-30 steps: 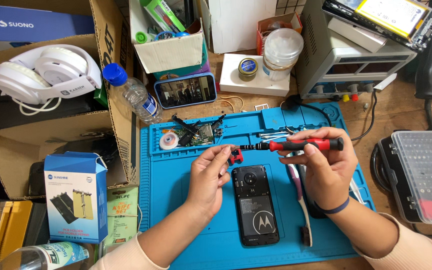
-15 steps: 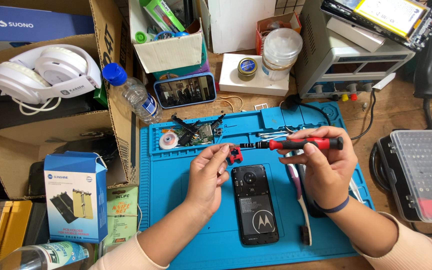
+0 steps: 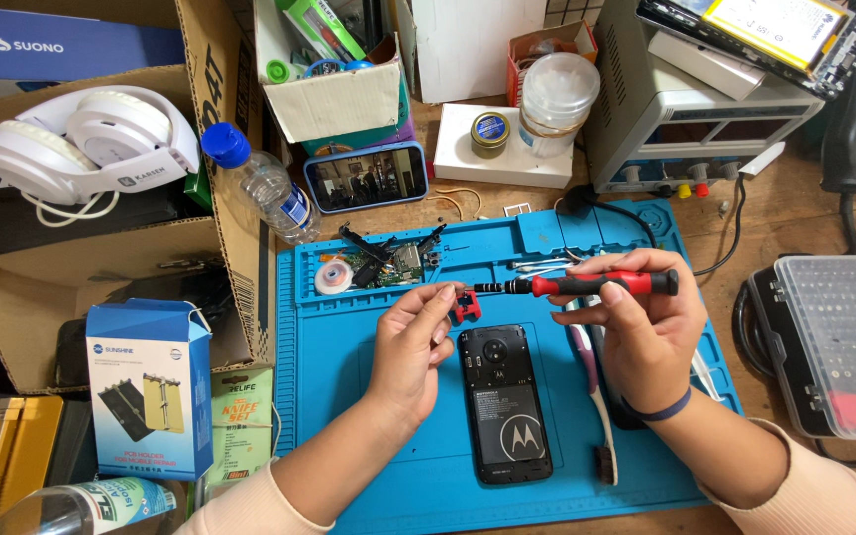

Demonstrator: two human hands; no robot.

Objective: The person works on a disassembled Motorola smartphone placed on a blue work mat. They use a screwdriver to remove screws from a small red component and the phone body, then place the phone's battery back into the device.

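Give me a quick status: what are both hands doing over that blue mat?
Right hand grips red screwdriver, held level. Left hand pinches small red part at the tip. Black phone lies flat on blue mat below, untouched. Nothing between.

On the blue mat (image 3: 349, 396), bare room lies at the lower left of the frame, between the left forearm and the mat's left edge. The black phone (image 3: 504, 401) fills the centre, with a brush (image 3: 594, 396) just to its right. Along the mat's upper edge a circuit board (image 3: 388, 266) and tape roll (image 3: 334, 277) block the way. Left of the mat stand a cardboard box (image 3: 240, 198), a water bottle (image 3: 265, 188) and a blue carton (image 3: 149, 386). A clear bit case (image 3: 839, 342) closes off the right side.
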